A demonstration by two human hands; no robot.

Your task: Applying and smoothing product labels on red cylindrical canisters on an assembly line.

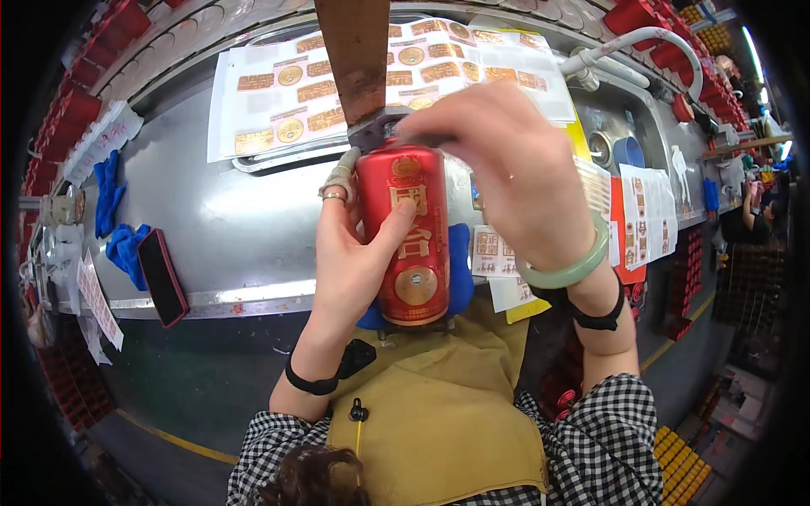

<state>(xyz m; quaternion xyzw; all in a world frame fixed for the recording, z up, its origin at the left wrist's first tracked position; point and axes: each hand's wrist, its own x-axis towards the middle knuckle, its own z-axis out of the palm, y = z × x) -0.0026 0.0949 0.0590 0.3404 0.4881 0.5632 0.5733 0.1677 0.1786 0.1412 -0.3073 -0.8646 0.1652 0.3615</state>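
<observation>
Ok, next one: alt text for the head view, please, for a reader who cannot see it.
A person's left hand grips a red bottle with gold labels, lying on a blue pad at a steel workbench, while the right hand works at its top end. Sheets of gold labels lie beyond; a dark phone sits left.

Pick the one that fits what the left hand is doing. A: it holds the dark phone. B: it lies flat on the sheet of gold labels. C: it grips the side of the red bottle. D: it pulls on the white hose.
C: the left hand wraps the side of the red bottle, thumb across its front, while the right hand is at the bottle's top.
</observation>
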